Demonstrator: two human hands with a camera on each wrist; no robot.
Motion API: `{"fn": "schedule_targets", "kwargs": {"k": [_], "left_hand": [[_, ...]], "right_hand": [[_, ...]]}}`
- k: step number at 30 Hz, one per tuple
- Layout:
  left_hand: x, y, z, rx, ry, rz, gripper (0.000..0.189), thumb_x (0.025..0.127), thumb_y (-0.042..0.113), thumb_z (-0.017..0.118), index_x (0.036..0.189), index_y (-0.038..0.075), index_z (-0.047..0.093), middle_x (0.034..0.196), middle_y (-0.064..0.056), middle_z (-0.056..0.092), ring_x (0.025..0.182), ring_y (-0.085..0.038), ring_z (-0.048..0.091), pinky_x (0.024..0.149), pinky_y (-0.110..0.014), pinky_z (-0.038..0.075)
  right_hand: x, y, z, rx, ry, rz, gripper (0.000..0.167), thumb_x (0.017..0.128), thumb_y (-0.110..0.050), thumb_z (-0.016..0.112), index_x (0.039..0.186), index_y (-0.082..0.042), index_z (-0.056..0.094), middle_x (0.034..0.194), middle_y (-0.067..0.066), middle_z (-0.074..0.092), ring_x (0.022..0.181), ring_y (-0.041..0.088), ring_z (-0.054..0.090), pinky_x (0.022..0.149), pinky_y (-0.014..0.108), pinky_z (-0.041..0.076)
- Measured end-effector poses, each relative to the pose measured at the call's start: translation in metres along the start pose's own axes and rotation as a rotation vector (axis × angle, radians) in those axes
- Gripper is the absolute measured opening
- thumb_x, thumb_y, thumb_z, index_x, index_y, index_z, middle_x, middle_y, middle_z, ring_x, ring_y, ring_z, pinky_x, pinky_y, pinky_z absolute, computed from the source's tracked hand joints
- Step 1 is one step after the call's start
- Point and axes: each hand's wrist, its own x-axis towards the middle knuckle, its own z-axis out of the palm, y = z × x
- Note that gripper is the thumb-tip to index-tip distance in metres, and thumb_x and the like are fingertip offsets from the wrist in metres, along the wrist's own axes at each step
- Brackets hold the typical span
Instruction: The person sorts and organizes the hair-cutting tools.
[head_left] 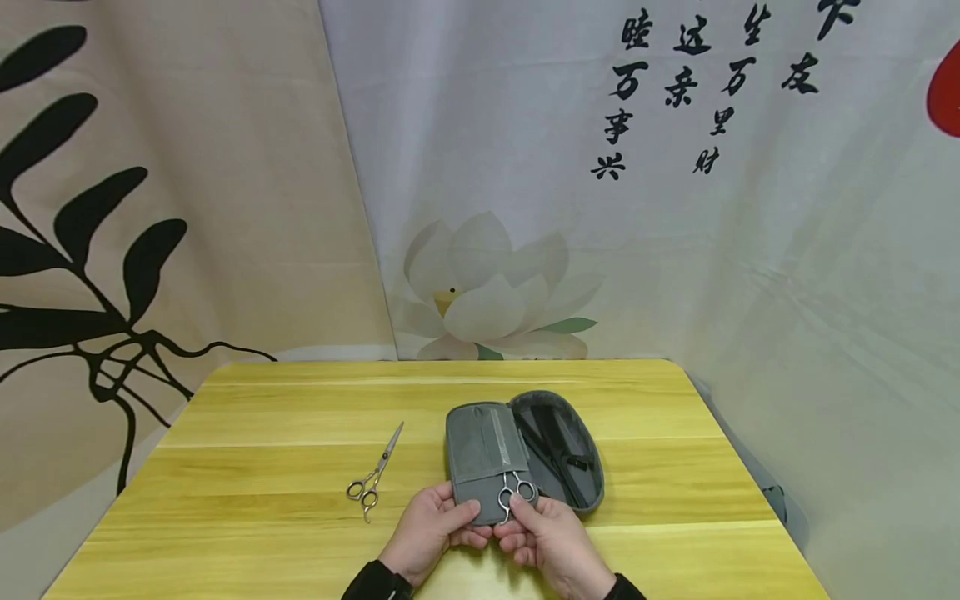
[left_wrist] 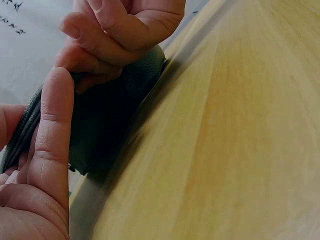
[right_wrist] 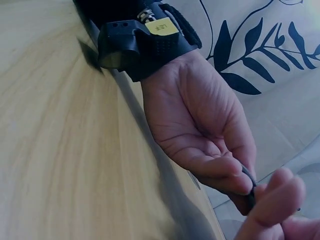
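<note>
A grey zip case [head_left: 480, 437] lies spread open on the table, its left half lifted in both hands. My left hand [head_left: 435, 529] grips that half by its lower left corner, thumb on top and fingers beneath. A pair of silver scissors [head_left: 505, 497] sits blades-down in the pocket, its ring handles sticking out. My right hand [head_left: 555, 537] pinches the scissors at the rings, thumb on top, with fingers under the case edge. The left wrist view has the left hand [left_wrist: 47, 150] against the dark case [left_wrist: 105, 115]; in the right wrist view a thin grey edge shows between fingertips.
A second pair of silver scissors [head_left: 377, 471] lies on the wooden table [head_left: 262, 467], left of the case. Dark tools, among them a black comb-like piece [head_left: 551, 429], fill the case's right half. Printed curtains [head_left: 510, 167] hang behind the table.
</note>
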Motion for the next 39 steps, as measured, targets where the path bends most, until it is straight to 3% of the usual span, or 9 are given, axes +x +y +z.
{"fn": "schedule_targets", "kwargs": {"k": [9, 26, 31, 35, 39], "left_hand": [[0.002, -0.002, -0.001, 0.014, -0.009, -0.012, 0.042, 0.104, 0.009, 0.068, 0.138, -0.011, 0.053, 0.096, -0.005, 0.082, 0.075, -0.011, 0.079, 0.076, -0.029, 0.067], [0.000, -0.004, 0.002, 0.015, -0.002, -0.021, 0.042, 0.103, 0.009, 0.069, 0.135, -0.013, 0.054, 0.094, -0.006, 0.082, 0.076, -0.011, 0.078, 0.075, -0.029, 0.067], [0.000, -0.001, 0.001, 0.064, 0.005, -0.023, 0.042, 0.104, 0.014, 0.069, 0.134, -0.013, 0.056, 0.092, -0.008, 0.081, 0.074, -0.013, 0.078, 0.073, -0.031, 0.068], [-0.002, 0.009, -0.005, 0.158, 0.081, -0.002, 0.040, 0.105, 0.021, 0.069, 0.126, -0.012, 0.062, 0.089, -0.010, 0.080, 0.072, -0.017, 0.077, 0.069, -0.034, 0.068], [-0.007, 0.026, -0.015, 0.270, 0.268, 0.041, 0.038, 0.106, 0.023, 0.069, 0.121, -0.012, 0.066, 0.088, -0.012, 0.077, 0.070, -0.019, 0.075, 0.065, -0.037, 0.068]], "right_hand": [[0.003, 0.000, 0.002, -0.015, 0.070, 0.004, 0.037, 0.110, -0.041, 0.060, 0.097, -0.007, 0.066, 0.069, -0.006, 0.073, 0.057, 0.001, 0.064, 0.051, 0.017, 0.049], [0.003, 0.003, 0.000, 0.017, 0.101, 0.031, 0.036, 0.108, -0.046, 0.063, 0.103, -0.011, 0.058, 0.069, -0.006, 0.070, 0.056, 0.002, 0.061, 0.048, 0.016, 0.043], [0.003, 0.003, -0.001, 0.016, 0.090, 0.033, 0.037, 0.108, -0.047, 0.061, 0.103, -0.010, 0.058, 0.070, -0.006, 0.071, 0.056, 0.002, 0.061, 0.049, 0.016, 0.045], [0.002, 0.002, -0.001, 0.029, 0.077, 0.039, 0.037, 0.108, -0.047, 0.062, 0.103, -0.011, 0.058, 0.071, -0.006, 0.072, 0.058, 0.001, 0.062, 0.050, 0.016, 0.045], [0.002, 0.001, -0.002, 0.043, 0.067, 0.038, 0.034, 0.109, -0.045, 0.062, 0.103, -0.012, 0.055, 0.072, -0.006, 0.073, 0.058, 0.002, 0.062, 0.050, 0.016, 0.045]]}}
